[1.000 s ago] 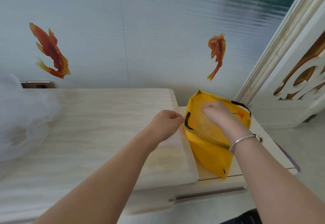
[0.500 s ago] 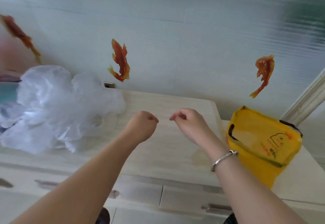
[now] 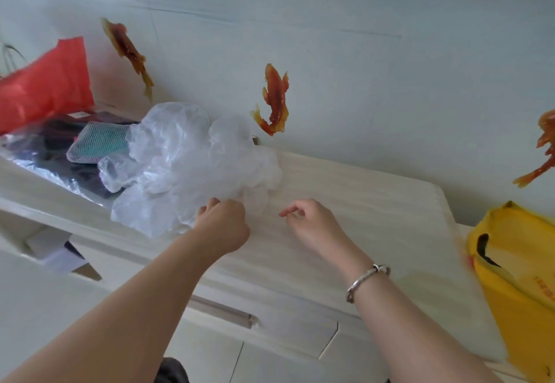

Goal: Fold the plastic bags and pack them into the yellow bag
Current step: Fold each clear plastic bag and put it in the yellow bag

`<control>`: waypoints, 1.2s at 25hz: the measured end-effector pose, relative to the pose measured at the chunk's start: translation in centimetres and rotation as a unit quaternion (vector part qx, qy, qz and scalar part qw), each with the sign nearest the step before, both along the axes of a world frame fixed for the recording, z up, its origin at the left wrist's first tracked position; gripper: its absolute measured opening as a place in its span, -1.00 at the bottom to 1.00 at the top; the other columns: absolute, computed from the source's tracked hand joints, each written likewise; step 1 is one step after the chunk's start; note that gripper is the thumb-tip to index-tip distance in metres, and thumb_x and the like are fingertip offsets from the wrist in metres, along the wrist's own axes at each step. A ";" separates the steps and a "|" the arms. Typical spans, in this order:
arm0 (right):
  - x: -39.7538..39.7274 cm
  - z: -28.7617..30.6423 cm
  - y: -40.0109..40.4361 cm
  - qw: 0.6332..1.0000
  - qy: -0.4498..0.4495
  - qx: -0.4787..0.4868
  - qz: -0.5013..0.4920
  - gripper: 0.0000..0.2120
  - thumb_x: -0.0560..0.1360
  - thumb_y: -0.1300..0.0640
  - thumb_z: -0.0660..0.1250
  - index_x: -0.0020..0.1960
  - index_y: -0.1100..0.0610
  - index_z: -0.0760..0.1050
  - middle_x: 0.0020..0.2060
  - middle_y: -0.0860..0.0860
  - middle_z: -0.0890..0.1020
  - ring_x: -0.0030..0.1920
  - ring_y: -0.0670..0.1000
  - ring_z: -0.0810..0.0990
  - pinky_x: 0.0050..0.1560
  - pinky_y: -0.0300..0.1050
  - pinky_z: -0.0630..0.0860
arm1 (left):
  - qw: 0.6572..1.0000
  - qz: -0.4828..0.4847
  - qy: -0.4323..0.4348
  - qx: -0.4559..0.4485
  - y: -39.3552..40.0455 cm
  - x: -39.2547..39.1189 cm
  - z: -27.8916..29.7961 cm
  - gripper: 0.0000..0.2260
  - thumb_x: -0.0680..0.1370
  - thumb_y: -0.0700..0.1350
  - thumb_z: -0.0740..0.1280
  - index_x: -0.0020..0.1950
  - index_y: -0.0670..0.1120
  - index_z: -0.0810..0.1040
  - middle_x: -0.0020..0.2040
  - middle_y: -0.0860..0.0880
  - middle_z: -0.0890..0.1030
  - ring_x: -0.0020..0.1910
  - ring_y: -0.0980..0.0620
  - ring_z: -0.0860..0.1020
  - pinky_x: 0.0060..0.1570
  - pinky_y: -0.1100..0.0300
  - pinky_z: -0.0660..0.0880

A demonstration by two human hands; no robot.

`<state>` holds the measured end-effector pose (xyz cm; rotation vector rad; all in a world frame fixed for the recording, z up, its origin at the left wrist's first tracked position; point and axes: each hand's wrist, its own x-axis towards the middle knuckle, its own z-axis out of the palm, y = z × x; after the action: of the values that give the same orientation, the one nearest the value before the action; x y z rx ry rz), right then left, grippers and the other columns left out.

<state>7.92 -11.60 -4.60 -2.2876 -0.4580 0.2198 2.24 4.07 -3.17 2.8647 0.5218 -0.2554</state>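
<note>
A crumpled heap of clear plastic bags [image 3: 186, 166] lies on the pale wooden cabinet top [image 3: 360, 202], left of centre. My left hand [image 3: 223, 223] is at the heap's near right edge, its fingers curled into the thin plastic there. My right hand [image 3: 312, 223] hovers over bare wood to the right of the heap, fingers loosely curled and holding nothing; a silver bracelet sits on that wrist. The yellow bag [image 3: 516, 265] with a black handle slot stands at the far right edge, blurred, well away from both hands.
A red bag [image 3: 45, 88] leans on the wall at the far left. Below it a dark packet in clear wrap [image 3: 51, 148] and a teal item in white netting [image 3: 99, 142] lie behind the heap. Drawer fronts [image 3: 270, 331] run along the cabinet's front.
My view swung left, away from the yellow bag. Both hands left that bag and crossed the cabinet top to the heap of clear bags; my left hand now reaches its edge.
</note>
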 end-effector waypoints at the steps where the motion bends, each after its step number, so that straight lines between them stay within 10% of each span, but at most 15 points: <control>1: 0.1 -0.3 0.4 1.000 0.002 0.003 0.004 -0.79 0.53 0.19 0.24 0.05 0.08 0.62 0.14 0.07 0.56 0.19 0.02 0.50 -0.10 -0.30 0.24 | 1.000 0.001 -0.001 -0.004 0.1 0.1 0.0 -0.72 0.53 -0.17 0.19 0.21 -0.10 0.53 0.25 -0.07 0.50 0.33 -0.11 0.27 0.25 0.12 0.20; 10: 1.8 -0.7 0.6 0.982 0.103 0.147 -0.053 -0.73 0.50 0.28 0.18 -0.19 -0.01 0.55 -0.10 0.00 0.61 -0.10 0.02 0.58 -0.17 -0.17 0.44 | 0.974 0.022 -0.111 -0.198 -2.4 1.2 2.9 -0.78 0.54 -0.18 0.25 0.08 -0.08 0.67 0.09 -0.03 0.61 0.11 -0.04 0.51 0.09 0.17 0.46; 16: 1.8 1.4 -3.2 0.981 0.103 0.162 -0.016 -0.60 0.43 0.36 0.30 0.21 0.09 0.44 0.13 0.02 0.53 0.13 0.00 0.50 -0.01 -0.21 0.45 | 0.804 0.065 -0.145 -0.573 -4.2 0.9 5.6 -0.85 0.51 -0.33 0.34 0.01 -0.21 0.67 0.03 -0.16 0.68 0.08 -0.16 0.62 0.16 0.09 0.54; 20: 1.3 3.2 -6.7 0.972 0.116 0.197 -0.046 -0.75 0.28 0.07 0.38 -0.08 0.16 0.57 -0.13 0.06 0.63 -0.10 0.02 0.56 -0.08 -0.09 0.41 | 0.722 0.071 -0.140 -0.674 -6.3 1.3 6.6 -0.81 0.54 -0.21 0.36 0.10 -0.27 0.61 0.01 -0.16 0.68 -0.15 -0.10 0.67 -0.12 0.11 0.63; 24: 1.1 4.7 -10.2 0.949 0.153 0.257 -0.094 -0.84 0.48 0.14 0.39 -0.07 0.25 0.53 -0.18 0.08 0.62 -0.19 0.02 0.57 -0.19 -0.09 0.45 | 0.739 0.083 -0.080 -0.664 -8.1 2.4 6.0 -0.54 0.42 0.06 0.48 0.20 -0.18 0.55 0.09 -0.10 0.66 0.00 -0.10 0.67 -0.08 0.08 0.63; 30: 1.0 5.7 -13.6 0.924 0.254 0.274 -0.078 -0.61 0.41 -0.09 0.46 0.00 0.22 0.51 -0.17 0.08 0.58 -0.26 -0.02 0.56 -0.29 -0.20 0.50 | 0.784 0.092 -0.093 -0.607 -11.1 4.0 4.4 -0.63 0.43 -0.23 0.49 0.20 -0.19 0.51 0.09 -0.16 0.63 -0.01 -0.05 0.65 -0.18 0.25 0.62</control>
<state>8.91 -25.18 1.15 -1.6237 -0.0476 0.5170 6.28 -7.05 1.21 1.5355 0.3699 -0.1682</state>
